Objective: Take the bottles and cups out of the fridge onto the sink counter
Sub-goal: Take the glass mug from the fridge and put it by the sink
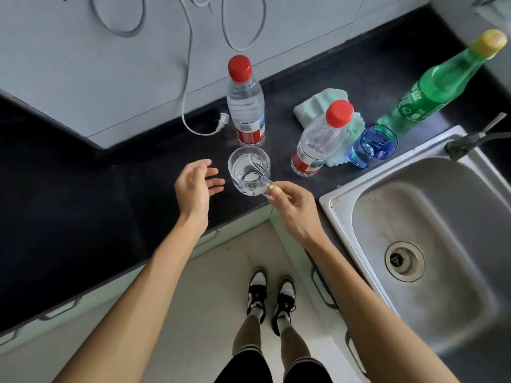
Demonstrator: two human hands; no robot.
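the right hand (293, 205) holds the clear mug (249, 174) by its handle, grip clamped on it between thumb and fingers, probably to carry the bowl level. the mug is at the front edge of the dark tabletop (83, 189); i cannot tell whether its base touches. the left hand (195, 186) hovers just beside it, grip apart and holding nothing, likely ready to steady it. behind stand the far water bottle (245, 106), near water bottle (320, 139), blue cup (373, 147) and green bottle (431, 87), upright, grouped beside the sink (340, 205).
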